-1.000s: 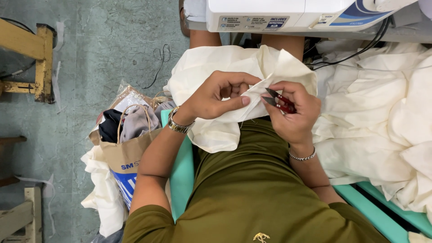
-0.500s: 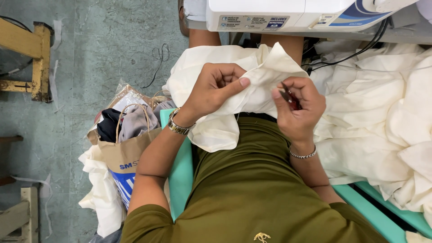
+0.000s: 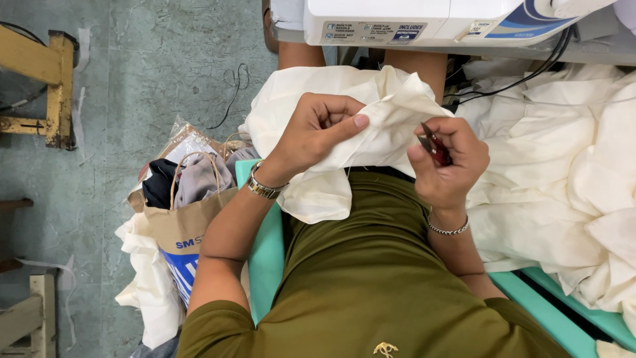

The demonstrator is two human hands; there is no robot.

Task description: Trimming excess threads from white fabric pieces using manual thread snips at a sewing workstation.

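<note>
Cream cotton fabric [image 3: 371, 126] lies bunched across the person's lap, and both hands work at one folded edge of it. On the left, the left hand [image 3: 318, 129] curls its fingers over a fold of the cloth, with the thumb stretched flat along the top, so the fabric is pinched between thumb and fingers. A metal wristwatch [image 3: 264, 187] sits on that wrist. Just beside it, the right hand [image 3: 449, 166] is closed around small red-handled thread snips [image 3: 434, 146], whose dark blades point up and left toward the fabric edge; whether the tips touch the cloth cannot be made out. A silver bracelet [image 3: 449, 230] circles the right wrist. More cream cloth is heaped on the right [image 3: 563, 159], below a white sewing machine [image 3: 424, 20] at the top. On the green floor to the left stands a brown paper bag [image 3: 182, 225] stuffed with clothing.
</note>
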